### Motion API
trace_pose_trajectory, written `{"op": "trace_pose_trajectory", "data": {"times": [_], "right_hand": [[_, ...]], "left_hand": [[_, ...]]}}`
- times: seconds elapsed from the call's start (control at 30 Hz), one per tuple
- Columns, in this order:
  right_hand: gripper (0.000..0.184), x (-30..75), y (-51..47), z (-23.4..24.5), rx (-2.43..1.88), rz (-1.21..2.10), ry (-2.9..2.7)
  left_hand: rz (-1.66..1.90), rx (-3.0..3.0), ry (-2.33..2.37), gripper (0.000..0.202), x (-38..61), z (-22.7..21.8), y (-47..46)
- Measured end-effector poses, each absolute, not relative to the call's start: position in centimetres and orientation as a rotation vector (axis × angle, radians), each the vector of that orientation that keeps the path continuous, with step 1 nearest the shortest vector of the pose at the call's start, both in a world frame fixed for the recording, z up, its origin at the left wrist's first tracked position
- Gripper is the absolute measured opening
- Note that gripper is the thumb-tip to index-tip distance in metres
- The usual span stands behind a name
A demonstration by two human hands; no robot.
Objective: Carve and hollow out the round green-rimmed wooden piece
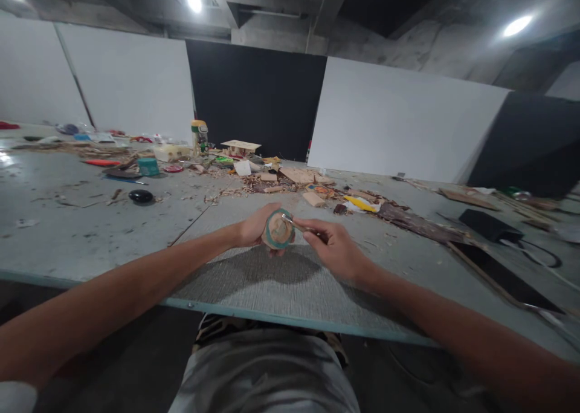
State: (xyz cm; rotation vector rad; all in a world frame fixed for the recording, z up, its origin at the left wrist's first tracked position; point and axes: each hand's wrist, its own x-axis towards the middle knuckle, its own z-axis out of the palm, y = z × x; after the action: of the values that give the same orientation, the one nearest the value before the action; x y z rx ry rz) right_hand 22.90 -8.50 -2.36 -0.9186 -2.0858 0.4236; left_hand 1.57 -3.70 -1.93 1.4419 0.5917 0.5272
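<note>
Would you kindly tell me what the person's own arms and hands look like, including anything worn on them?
The left hand and right hand are bare, with no gloves, rings or watch visible. The left forearm and right forearm are uncovered too. A pale, plain sleeve shows near the left elbow; no right sleeve is in view.

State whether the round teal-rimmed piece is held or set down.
Held: the left hand is wrapped around the round piece, and the right hand holds a tool at its face.
</note>
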Motion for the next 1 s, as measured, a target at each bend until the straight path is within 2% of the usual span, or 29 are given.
{"op": "trace_pose_trajectory", "data": {"times": [0.13, 0.33, 0.4, 0.53, 0.6, 0.87, 1.0], "right_hand": [[0.040, 22.6, -8.5, -2.3, -0.897, 0.534, -2.053], [0.040, 22.6, -9.2, -2.7, -0.910, 0.147, -2.138], [0.039, 22.6, -9.2, -2.6, -0.919, 0.201, -2.114], [0.038, 22.5, -8.8, -2.1, -0.919, 0.516, -2.054], [0.037, 22.5, -8.8, -2.0, -0.901, 0.547, -2.056], [0.043, 23.3, -9.0, -2.5, -0.881, -0.112, -2.304], [0.045, 23.5, -8.8, -2.2, -0.890, -0.166, -2.335]], "left_hand": [[0.574, 1.419, 0.574, 0.073, 1.6, -1.6, -4.0], [0.518, 1.423, 0.611, 0.076, 1.8, -1.7, -3.9], [0.521, 1.421, 0.618, 0.076, 1.8, -1.8, -3.9], [0.560, 1.417, 0.598, 0.072, 1.9, -1.7, -4.1], [0.568, 1.423, 0.572, 0.071, 1.9, -1.7, -4.1], [0.328, 1.471, 0.669, 0.075, 0.7, -1.6, -2.8], [0.290, 1.344, 0.586, 0.070, 0.5, -1.3, -2.5]]}}
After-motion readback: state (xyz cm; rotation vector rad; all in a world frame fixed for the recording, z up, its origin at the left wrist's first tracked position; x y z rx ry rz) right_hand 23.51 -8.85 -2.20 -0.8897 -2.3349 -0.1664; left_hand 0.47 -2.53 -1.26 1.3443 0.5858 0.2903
